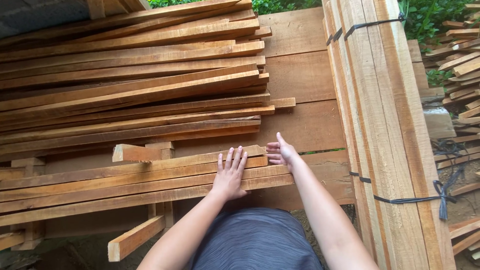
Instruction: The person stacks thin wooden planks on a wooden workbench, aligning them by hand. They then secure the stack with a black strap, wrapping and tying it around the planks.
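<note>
Both forearms reach up from the bottom of the frame: the left hand [230, 175] lies flat, fingers spread, on the row of slats [125, 185] at centre, and the right hand [281, 151] stands open against their ends. Neither grips. These slats look light, stiff and rough-sawn, best held near mid-length.

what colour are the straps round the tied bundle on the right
Black straps bind the pale wood bundle; the head view shows it best.
</note>
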